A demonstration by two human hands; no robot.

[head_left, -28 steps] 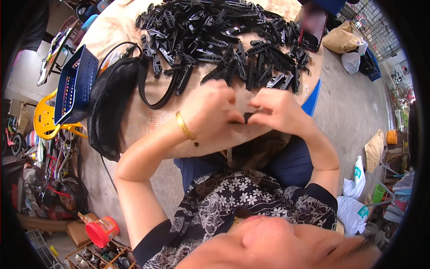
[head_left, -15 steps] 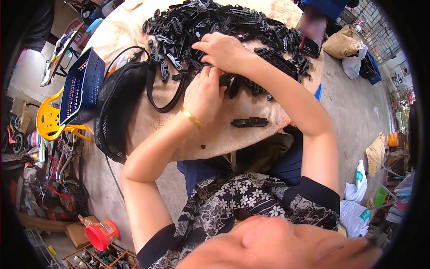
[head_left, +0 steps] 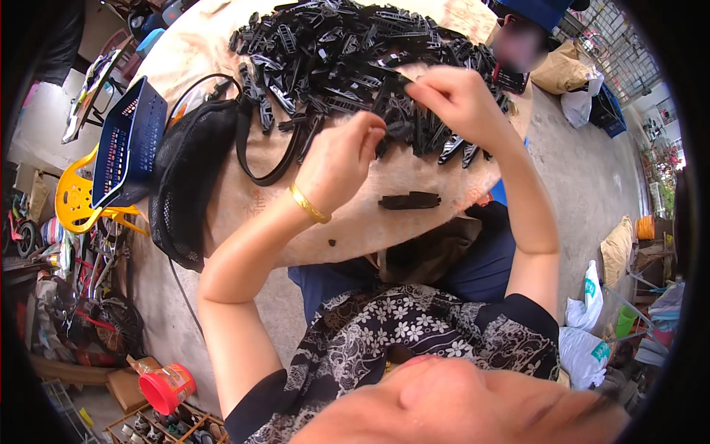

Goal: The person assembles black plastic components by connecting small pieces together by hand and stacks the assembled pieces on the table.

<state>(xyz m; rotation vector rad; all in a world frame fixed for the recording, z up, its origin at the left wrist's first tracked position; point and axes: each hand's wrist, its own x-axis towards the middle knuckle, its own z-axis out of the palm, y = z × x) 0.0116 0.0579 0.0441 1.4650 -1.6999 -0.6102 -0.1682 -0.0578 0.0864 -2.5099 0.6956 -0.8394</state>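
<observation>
A large pile of narrow black plastic pieces [head_left: 333, 63], some with ladder-like slots, covers the far half of the round table [head_left: 347, 222]. Over the pile's right side, my right hand [head_left: 460, 102] has thumb and forefinger pinched on a black plastic piece that overlaps others behind it. My left hand [head_left: 339, 159], with a gold bangle at its wrist, hovers by the pile's near edge. Its fingertips are pressed together, and whatever they hold is hidden. One separate black piece [head_left: 409, 200] lies close to the table's near edge.
To the left are a black mesh bag [head_left: 194, 181] with a strap and a blue basket [head_left: 127, 148] on a yellow chair [head_left: 74, 194]. A phone [head_left: 512, 74] stands at the right edge of the pile. Sacks [head_left: 568, 66] rest on the floor beyond.
My hands have come apart: the right has moved right and slightly away from the left, which has closed its fingers. More of the pile between them shows.
</observation>
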